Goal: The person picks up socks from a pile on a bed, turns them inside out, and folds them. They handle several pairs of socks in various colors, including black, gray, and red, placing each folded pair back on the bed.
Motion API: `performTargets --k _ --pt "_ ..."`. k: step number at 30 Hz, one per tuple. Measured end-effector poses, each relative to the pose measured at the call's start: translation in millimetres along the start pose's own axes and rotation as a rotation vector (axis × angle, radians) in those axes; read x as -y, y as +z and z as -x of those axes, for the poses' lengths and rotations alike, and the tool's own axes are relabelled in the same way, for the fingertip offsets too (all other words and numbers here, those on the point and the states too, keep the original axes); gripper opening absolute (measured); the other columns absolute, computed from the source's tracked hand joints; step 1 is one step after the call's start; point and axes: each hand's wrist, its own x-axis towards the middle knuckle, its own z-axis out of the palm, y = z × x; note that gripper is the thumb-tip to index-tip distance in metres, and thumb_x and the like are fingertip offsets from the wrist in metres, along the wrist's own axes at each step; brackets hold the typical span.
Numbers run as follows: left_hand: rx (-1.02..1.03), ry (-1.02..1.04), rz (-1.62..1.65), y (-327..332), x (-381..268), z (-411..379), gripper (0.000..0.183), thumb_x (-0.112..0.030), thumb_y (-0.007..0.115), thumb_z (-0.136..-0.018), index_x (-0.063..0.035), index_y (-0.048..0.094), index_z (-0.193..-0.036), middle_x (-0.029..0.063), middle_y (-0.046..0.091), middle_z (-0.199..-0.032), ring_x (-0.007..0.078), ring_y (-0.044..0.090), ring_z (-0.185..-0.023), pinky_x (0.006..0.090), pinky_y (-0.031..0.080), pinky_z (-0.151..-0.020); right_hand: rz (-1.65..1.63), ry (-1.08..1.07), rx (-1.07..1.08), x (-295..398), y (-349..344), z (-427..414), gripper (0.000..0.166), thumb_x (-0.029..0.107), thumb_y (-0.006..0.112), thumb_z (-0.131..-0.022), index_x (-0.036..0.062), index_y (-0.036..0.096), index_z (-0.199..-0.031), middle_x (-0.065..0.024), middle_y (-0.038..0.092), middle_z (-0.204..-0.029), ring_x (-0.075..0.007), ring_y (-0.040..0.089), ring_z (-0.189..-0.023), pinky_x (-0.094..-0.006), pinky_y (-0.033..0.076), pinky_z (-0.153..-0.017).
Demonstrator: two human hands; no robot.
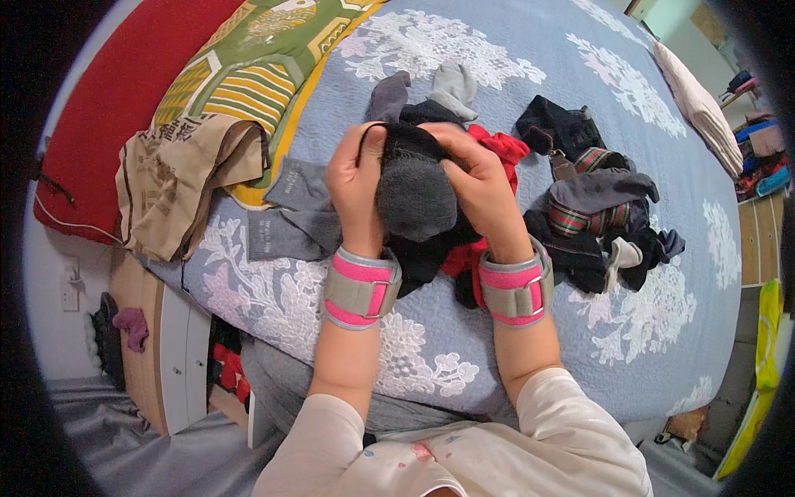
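A dark grey and black sock (416,192), partly bunched up, is between my two hands above the bed. My left hand (355,180) grips its left edge, with the thumb at the black opening. On the other side, my right hand (483,177) pinches the black rim. Two flat grey socks (289,235) lie by my left wrist. Behind the held sock are a light grey sock (455,87), a dark grey sock (389,98) and a red sock (506,148). More black and red cloth lies under my hands, partly hidden.
To the right is a heap of dark socks (574,248) with a plaid band (566,220) among them. A beige printed cloth bag (180,180) rests at the left, beside a green and yellow patterned pillow (248,93). The blue quilt (447,338) ends near my body.
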Motion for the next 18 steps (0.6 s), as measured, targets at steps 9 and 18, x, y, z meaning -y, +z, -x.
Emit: performTargets --k 9,18 --pt "0.152 -0.15 0.127 0.9 -17.6 4.5 0.019 -0.019 0.058 -0.089 -0.0003 0.061 -0.086 -0.0036 0.053 -0.071 0.0051 0.048 -0.066 0.0201 0.042 -0.059 -0.384 0.474 -0.106 20.0 6.0 6.5 0.024 0.0 0.047 -0.077 -0.0037 0.06 -0.097 -0.0037 0.063 -0.082 -0.0112 0.058 -0.071 -0.0236 0.046 -0.066" --pt "0.365 -0.463 0.045 5.5 -27.6 4.5 0.016 -0.021 0.058 -0.088 -0.0049 0.058 -0.088 -0.0002 0.056 -0.073 0.0084 0.053 -0.063 0.0227 0.044 -0.058 -0.688 0.676 0.261 16.7 -7.1 14.2 0.01 0.003 0.056 -0.073 0.0005 0.063 -0.079 0.0 0.061 -0.076 -0.007 0.055 -0.064 -0.0215 0.043 -0.057"
